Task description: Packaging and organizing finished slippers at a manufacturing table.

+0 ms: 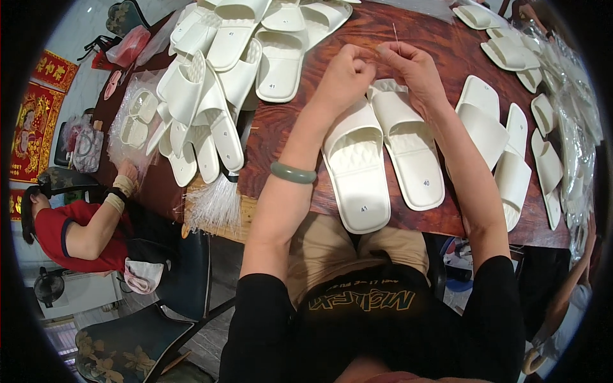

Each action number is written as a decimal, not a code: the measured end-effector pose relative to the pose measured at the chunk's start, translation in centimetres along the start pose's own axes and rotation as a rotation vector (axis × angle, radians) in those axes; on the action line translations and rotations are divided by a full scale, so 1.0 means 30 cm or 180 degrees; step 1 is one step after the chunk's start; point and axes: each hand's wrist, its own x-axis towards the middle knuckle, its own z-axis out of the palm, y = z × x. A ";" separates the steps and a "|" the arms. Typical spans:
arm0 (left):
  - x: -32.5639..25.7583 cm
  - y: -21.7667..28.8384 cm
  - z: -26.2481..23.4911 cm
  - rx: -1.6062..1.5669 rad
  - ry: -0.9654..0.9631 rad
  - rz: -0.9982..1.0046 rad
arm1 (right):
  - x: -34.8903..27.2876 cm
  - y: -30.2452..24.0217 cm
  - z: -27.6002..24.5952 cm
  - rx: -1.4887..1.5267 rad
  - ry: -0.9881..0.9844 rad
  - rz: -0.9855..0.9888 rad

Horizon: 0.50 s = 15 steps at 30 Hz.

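Observation:
Two white slide slippers lie side by side on the wooden table before me, a left slipper (357, 172) and a right slipper (412, 153), toes pointing away. Beyond their toes my left hand (348, 73) and my right hand (412, 67) are close together, fingers pinched. A thin pale strand (395, 37) rises from the fingers of my right hand. My left fingertips face it; what they hold is too small to make out. A bundle of similar white strands (214, 201) hangs at the table's near edge, left of my left forearm.
A heap of white slippers (223, 76) covers the table's left part; more slippers (491, 134) lie at right beside clear plastic bags (578, 115). A person in red (83, 233) works at left, near a bagged pair (137, 118). Another person's arm (568, 293) shows at right.

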 end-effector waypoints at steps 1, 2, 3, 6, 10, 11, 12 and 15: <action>-0.004 0.006 -0.004 -0.0471 -0.0071 -0.0148 | 0.004 0.002 -0.004 0.0037 -0.0044 -0.0020; -0.010 0.004 -0.007 -0.0483 -0.0087 -0.0157 | 0.002 0.005 -0.008 0.0074 -0.0085 -0.0043; -0.011 0.006 -0.017 -0.0782 -0.0099 -0.0188 | 0.003 0.007 0.000 0.0014 -0.0121 -0.0124; -0.017 0.021 -0.027 -0.1213 -0.0071 -0.0145 | -0.008 0.001 0.011 -0.0184 -0.0110 -0.0266; -0.021 0.038 -0.037 -0.1518 0.0077 -0.0303 | -0.019 -0.006 0.017 0.0093 0.0148 -0.0383; -0.020 0.039 -0.037 -0.1777 0.0217 -0.0334 | -0.022 -0.006 0.016 -0.0253 0.0215 -0.0590; -0.020 0.036 -0.044 -0.1758 0.0224 -0.0327 | -0.022 -0.002 0.020 -0.0584 0.0269 -0.0794; -0.020 0.031 -0.057 -0.1956 0.0259 -0.0287 | -0.022 0.033 0.027 -0.0815 0.0011 -0.1201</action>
